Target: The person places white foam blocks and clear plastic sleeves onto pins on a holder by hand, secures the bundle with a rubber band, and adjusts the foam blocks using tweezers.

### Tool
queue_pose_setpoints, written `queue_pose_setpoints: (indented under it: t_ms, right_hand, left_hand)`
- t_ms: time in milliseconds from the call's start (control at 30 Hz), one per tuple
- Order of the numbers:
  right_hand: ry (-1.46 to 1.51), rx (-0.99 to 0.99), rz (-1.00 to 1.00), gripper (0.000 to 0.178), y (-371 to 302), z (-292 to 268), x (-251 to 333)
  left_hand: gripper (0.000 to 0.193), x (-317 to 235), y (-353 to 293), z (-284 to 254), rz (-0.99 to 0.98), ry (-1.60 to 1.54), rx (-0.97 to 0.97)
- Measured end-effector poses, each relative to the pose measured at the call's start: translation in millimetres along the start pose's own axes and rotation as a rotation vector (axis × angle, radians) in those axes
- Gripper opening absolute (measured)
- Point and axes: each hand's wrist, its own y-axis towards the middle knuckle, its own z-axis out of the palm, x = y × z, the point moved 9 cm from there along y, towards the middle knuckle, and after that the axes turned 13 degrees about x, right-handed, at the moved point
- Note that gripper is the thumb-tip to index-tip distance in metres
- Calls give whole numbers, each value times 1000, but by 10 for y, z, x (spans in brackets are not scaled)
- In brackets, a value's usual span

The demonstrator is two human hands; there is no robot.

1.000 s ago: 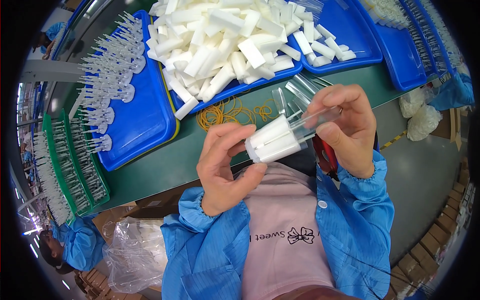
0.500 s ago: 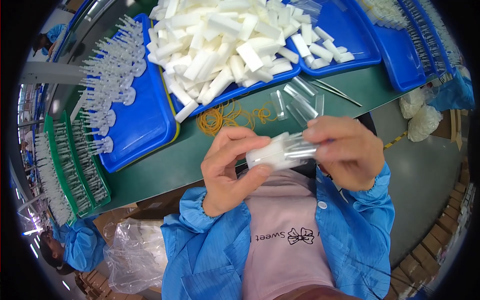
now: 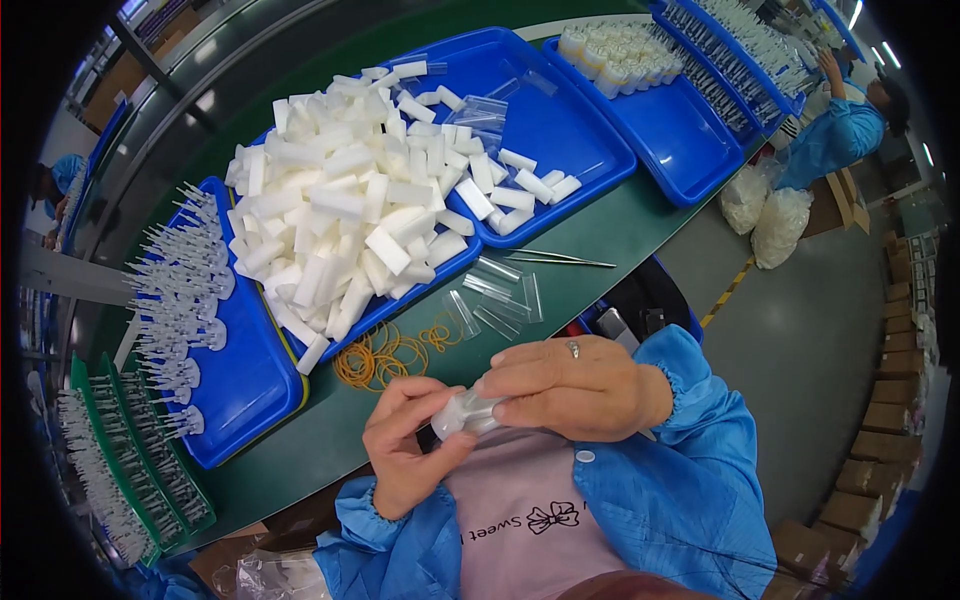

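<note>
In front of my chest, both hands grip a white foam piece with clear plastic strips [image 3: 464, 412] around it. My left hand [image 3: 405, 445] pinches its left end between thumb and fingers. Over the other end, my right hand [image 3: 575, 390] is closed, its fingers together and hiding part of the bundle. Just beyond my hands, loose clear plastic strips [image 3: 500, 300] lie on the green table [image 3: 590, 235]. To their left is a tangle of yellow rubber bands [image 3: 375, 358]. A pair of metal tweezers [image 3: 560, 259] lies behind the strips.
A big heap of white foam blocks [image 3: 340, 200] fills a blue tray. Another blue tray [image 3: 590, 150] holds a few blocks and clear strips. At the left stand a blue tray [image 3: 245, 385] and green racks [image 3: 140, 450] of small clear parts. A co-worker [image 3: 835, 130] is at far right.
My view has turned, so the trays sit lower and further left. My right hand has moved from the strips' far end to closed over the bundle; my left hand still pinches the other end.
</note>
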Motion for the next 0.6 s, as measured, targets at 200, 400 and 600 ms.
queue_pose_setpoints:
  t_ms: [200, 400, 600]
  right_hand:
    - [-2, 33, -82, 16, -3, 22, 10]
    - [53, 140, -60, 13, 51, 26, 16]
    - [36, 259, -83, 15, 22, 168, 27]
  left_hand:
    - [39, -170, 22, 10, 67, 212, 19]
    - [36, -376, 71, 73, 64, 416, 41]
    - [36, -242, 113, 82, -4, 413, 136]
